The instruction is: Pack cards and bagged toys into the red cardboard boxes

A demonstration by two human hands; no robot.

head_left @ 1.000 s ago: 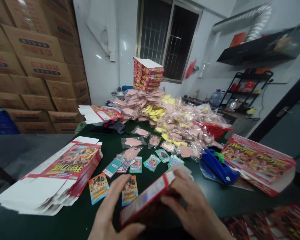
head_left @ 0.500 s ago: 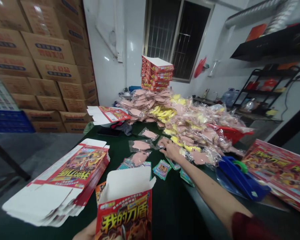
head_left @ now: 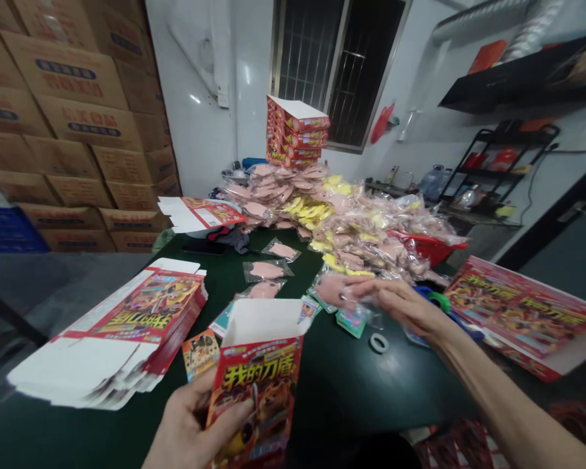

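Note:
In my left hand is a red printed carton, its white top flap raised, my thumb across the front. My right hand pinches a clear-bagged pink flat piece above the table, to the right of the carton. Beneath that bag lie small card stacks. Several more bagged pink pieces lie in a loose column beyond the carton. An orange picture card shows beside my left hand.
Flattened cartons are stacked at left. A large heap of bagged pink and yellow pieces covers the table's back, with a red basket in it. At right are a blue tape dispenser, a white ring and a red display box.
My right hand has lifted a bagged pink piece from the table and brought it nearer and rightward. My left hand has raised the carton further into view. The view has shifted slightly.

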